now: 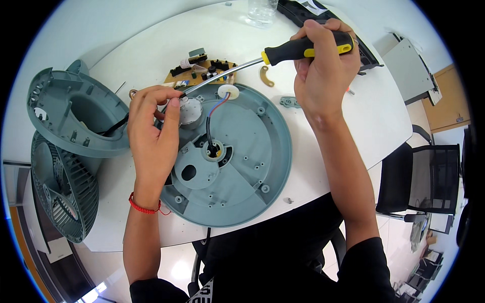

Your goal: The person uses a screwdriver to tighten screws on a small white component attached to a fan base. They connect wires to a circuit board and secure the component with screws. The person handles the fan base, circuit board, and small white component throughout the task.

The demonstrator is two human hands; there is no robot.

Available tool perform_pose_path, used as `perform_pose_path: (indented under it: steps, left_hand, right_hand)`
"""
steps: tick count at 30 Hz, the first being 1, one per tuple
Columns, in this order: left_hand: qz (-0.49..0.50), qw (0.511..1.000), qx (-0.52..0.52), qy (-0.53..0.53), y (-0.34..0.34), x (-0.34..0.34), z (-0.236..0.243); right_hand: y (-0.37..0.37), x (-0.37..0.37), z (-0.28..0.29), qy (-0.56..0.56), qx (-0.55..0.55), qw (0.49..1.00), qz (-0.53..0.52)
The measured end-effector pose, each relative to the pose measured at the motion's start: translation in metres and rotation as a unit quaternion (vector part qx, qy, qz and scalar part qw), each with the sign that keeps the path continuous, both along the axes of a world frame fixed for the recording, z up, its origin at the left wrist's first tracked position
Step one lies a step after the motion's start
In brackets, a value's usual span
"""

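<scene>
My right hand (326,65) is wrapped round the black and yellow handle of a screwdriver (290,52). Its long shaft slopes down to the left, and its tip reaches the fingertips of my left hand (154,118). Thumb and forefinger are pinched there; what they hold is hidden or too small to name. Right beside them is a small round silver motor (191,113), at the far left rim of a round grey-green plastic base (252,136). From the base's central hole a black cable (208,129) rises, with red and blue wires running to a whitish disc (228,92).
Behind the base lies a circuit board (202,73). A curved brass-coloured piece (266,77) and a small grey bracket (289,102) lie right of it. A grey housing (76,111) and slatted grille (65,187) stand left. A clear cup (261,12) and small metal part (288,200) are on the table.
</scene>
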State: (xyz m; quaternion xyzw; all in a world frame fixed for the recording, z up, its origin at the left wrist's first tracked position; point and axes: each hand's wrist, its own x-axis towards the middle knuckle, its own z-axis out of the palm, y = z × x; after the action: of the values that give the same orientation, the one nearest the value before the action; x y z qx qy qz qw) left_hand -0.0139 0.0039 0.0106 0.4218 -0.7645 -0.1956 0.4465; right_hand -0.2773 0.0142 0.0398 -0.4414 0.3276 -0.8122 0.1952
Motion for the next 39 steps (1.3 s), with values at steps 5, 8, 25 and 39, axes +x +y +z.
perform_pose_path:
  steps: [5,8,25,39]
  left_hand:
    - [-0.006,1.000,-0.008,0.013,-0.003,0.001,-0.003]
    - [-0.006,1.000,-0.007,0.014,-0.003,0.001,-0.003]
    - [-0.022,0.996,0.052,0.067,-0.003,0.001,-0.007]
    - [-0.013,0.994,0.081,0.074,-0.002,0.002,-0.009]
  right_hand:
    - [0.001,0.000,0.002,-0.015,0.000,1.000,0.010]
    - [0.000,-0.001,0.002,-0.010,-0.005,1.000,0.011]
    - [0.007,0.010,0.018,-0.038,0.059,0.998,0.006]
    - [0.003,-0.006,0.019,0.050,-0.011,0.990,0.134]
